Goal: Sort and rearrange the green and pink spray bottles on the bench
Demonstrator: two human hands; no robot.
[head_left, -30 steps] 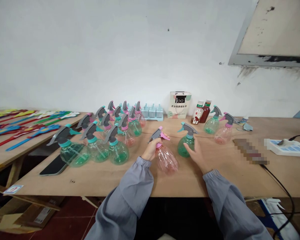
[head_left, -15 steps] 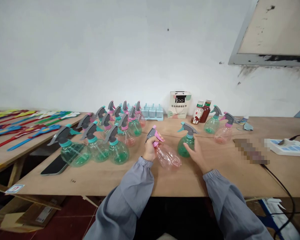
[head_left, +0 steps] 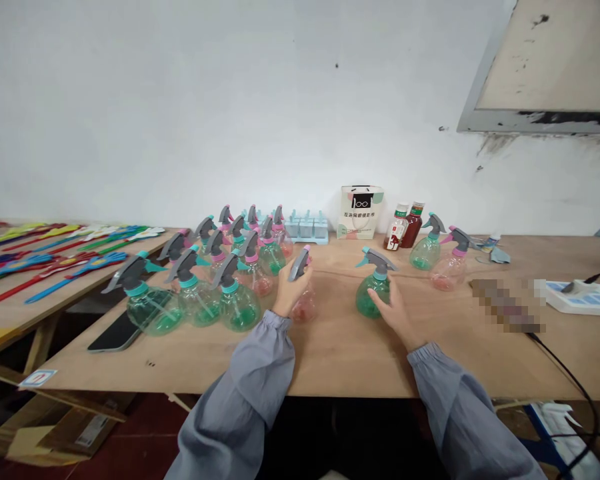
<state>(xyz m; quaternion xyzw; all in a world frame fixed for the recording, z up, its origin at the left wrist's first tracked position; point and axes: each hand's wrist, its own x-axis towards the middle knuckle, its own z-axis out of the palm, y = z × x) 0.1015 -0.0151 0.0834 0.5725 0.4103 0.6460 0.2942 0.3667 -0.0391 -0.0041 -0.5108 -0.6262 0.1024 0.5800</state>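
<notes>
Wooden table [head_left: 350,360], its front edge bare below the upright paper bag [head_left: 361,212]. Left of the bag, twelve clustered spray bottles [head_left: 239,310]; right, two more. Nearer than it, the left hand [head_left: 291,288] grips one pink spray bottle [head_left: 305,305], the right hand [head_left: 391,308] cups one green spray bottle [head_left: 367,299], open wood between.

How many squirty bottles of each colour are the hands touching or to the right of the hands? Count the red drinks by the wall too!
Green spray bottles: 2
Pink spray bottles: 2
Red drink bottles: 2
Total: 6
</notes>
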